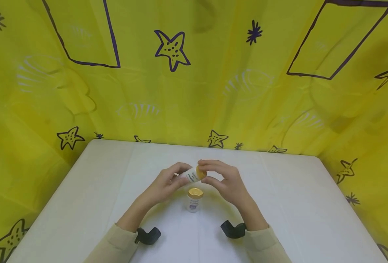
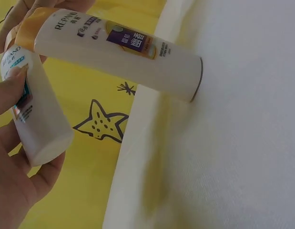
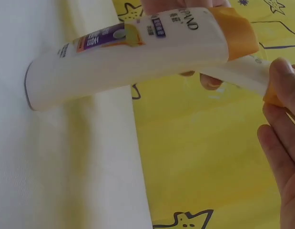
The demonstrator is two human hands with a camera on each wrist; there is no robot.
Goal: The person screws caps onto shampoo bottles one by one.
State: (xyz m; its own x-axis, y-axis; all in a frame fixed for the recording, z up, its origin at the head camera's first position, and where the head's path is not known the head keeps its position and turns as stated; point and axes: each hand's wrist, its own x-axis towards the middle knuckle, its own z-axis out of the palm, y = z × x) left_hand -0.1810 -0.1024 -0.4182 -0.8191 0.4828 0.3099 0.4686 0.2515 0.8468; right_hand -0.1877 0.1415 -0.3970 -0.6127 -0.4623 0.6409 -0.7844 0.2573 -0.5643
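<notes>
Above the table, my left hand (image 1: 165, 182) grips a white shampoo bottle (image 1: 192, 175) round its body. The bottle leans with its gold-orange cap up to the right. Thumb and fingers of my right hand (image 1: 228, 179) pinch that cap (image 3: 272, 95). In the left wrist view the held bottle (image 2: 45, 114) carries REPAND lettering and a teal label patch, partly behind my thumb. A second white shampoo bottle (image 1: 193, 205) with the same kind of cap stands upright on the table, nearer to me. Its label (image 2: 133, 40) is purple.
A white cloth covers the table (image 1: 299, 197). Behind it hangs a yellow curtain (image 1: 200, 95) printed with starfish and shells. On each wrist sits a black mount, the left one (image 1: 149, 236) and the right one (image 1: 233, 230), both close over the cloth.
</notes>
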